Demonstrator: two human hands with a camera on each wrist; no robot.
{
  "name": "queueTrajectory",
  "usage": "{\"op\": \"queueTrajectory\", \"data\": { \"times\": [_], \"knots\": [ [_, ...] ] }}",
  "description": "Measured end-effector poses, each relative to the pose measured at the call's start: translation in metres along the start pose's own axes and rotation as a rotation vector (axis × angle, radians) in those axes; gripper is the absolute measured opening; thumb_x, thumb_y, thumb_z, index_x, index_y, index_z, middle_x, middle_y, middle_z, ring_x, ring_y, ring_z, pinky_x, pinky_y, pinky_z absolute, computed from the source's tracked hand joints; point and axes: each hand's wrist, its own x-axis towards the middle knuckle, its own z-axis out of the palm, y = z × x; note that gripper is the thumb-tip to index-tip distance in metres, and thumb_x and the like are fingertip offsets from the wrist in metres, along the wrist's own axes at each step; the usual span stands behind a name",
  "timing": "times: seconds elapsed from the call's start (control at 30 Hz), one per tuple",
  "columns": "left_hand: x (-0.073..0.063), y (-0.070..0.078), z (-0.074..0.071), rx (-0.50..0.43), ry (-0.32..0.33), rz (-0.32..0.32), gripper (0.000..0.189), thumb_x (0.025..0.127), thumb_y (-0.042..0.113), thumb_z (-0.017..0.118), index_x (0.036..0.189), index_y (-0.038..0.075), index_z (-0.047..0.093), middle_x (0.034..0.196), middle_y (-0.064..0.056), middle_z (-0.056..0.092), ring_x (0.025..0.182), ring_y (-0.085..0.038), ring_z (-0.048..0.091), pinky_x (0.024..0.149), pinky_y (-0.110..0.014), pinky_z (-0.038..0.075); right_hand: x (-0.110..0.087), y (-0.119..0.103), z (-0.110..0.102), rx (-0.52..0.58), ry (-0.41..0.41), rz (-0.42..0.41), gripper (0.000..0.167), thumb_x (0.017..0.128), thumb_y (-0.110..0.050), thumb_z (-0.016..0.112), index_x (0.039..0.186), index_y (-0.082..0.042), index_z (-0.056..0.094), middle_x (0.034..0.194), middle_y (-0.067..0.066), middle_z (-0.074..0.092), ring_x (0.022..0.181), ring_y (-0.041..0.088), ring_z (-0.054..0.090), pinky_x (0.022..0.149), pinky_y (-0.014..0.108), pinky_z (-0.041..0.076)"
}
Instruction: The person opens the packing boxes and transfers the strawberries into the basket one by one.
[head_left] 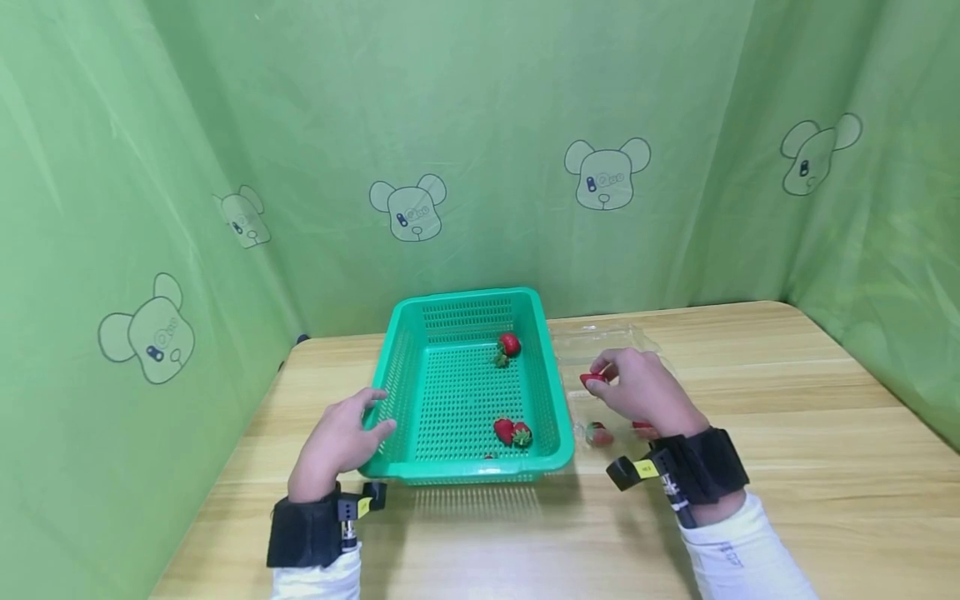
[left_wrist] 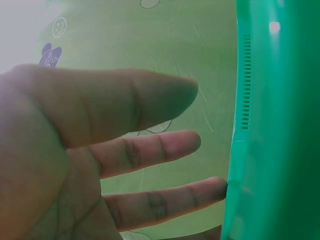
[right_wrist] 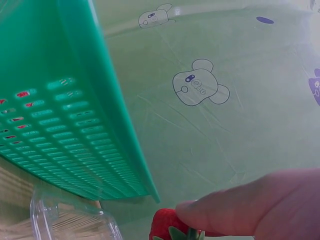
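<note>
My right hand (head_left: 637,387) pinches a strawberry (head_left: 594,379) between thumb and fingers, above a clear plastic box (head_left: 592,340) right of the basket. In the right wrist view the thumb lies on the red strawberry (right_wrist: 165,223), its green leaves showing. More strawberries (head_left: 598,434) lie in the clear box, one partly hidden by the hand. A green plastic basket (head_left: 471,472) holds several strawberries (head_left: 504,430) along its right side. At the basket's left rim my left hand (head_left: 341,437) has its fingers spread; in the left wrist view, one fingertip (left_wrist: 218,188) meets the basket wall.
The basket and box stand on a wooden table (head_left: 757,400). A green curtain (head_left: 495,125) printed with bear heads hangs behind and at both sides. Each wrist wears a black band (head_left: 303,532) with a small camera.
</note>
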Motion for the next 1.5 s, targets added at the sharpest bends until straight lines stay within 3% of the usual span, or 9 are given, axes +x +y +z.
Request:
{"op": "queueTrajectory", "data": {
  "times": [0.27,0.57,0.87,1.1,1.5],
  "knots": [
    [0.0,-0.001,0.0,0.003,-0.002,-0.005,0.051,0.095,0.021,0.061,0.142,0.005,0.047,0.14,-0.021,0.049,0.13,-0.043,0.042,0.101,-0.06,0.038,-0.001,-0.003,0.0,-0.007,0.031,-0.026,0.019,0.09,-0.017,0.069,0.101,-0.002,0.07,0.091,0.012,0.069,0.08,0.026,0.062,0.068,0.04,0.05],
    [0.0,0.0,0.001,0.0,0.001,0.005,0.051,0.095,0.021,0.061,0.142,0.005,0.046,0.14,-0.021,0.049,0.129,-0.043,0.043,0.101,-0.06,0.038,-0.003,-0.008,-0.001,0.023,0.033,-0.02,0.018,0.09,-0.017,0.069,0.1,-0.003,0.07,0.094,0.014,0.068,0.072,0.023,0.058,0.055,0.031,0.045],
    [-0.001,0.001,0.0,0.0,0.003,0.011,0.051,0.095,0.02,0.062,0.141,0.005,0.047,0.139,-0.022,0.05,0.129,-0.044,0.043,0.101,-0.06,0.038,-0.005,-0.012,-0.001,0.011,0.049,-0.054,0.018,0.09,-0.016,0.069,0.101,-0.003,0.071,0.093,0.011,0.069,0.077,0.023,0.061,0.064,0.037,0.049],
    [-0.001,0.0,0.002,-0.018,-0.003,-0.007,0.052,0.095,0.021,0.062,0.142,0.006,0.046,0.14,-0.022,0.048,0.129,-0.044,0.043,0.1,-0.061,0.039,-0.007,-0.011,0.002,0.048,0.023,-0.042,0.014,0.091,-0.016,0.068,0.1,-0.005,0.071,0.096,0.011,0.068,0.07,0.021,0.057,0.056,0.032,0.044],
    [-0.003,0.0,0.001,0.0,0.013,0.015,0.051,0.095,0.02,0.063,0.141,0.005,0.048,0.138,-0.022,0.051,0.128,-0.044,0.044,0.1,-0.061,0.038,-0.007,-0.019,0.004,0.06,0.053,-0.061,0.014,0.089,-0.013,0.071,0.099,-0.003,0.071,0.091,0.01,0.068,0.077,0.023,0.061,0.064,0.035,0.053]
  ]
}}
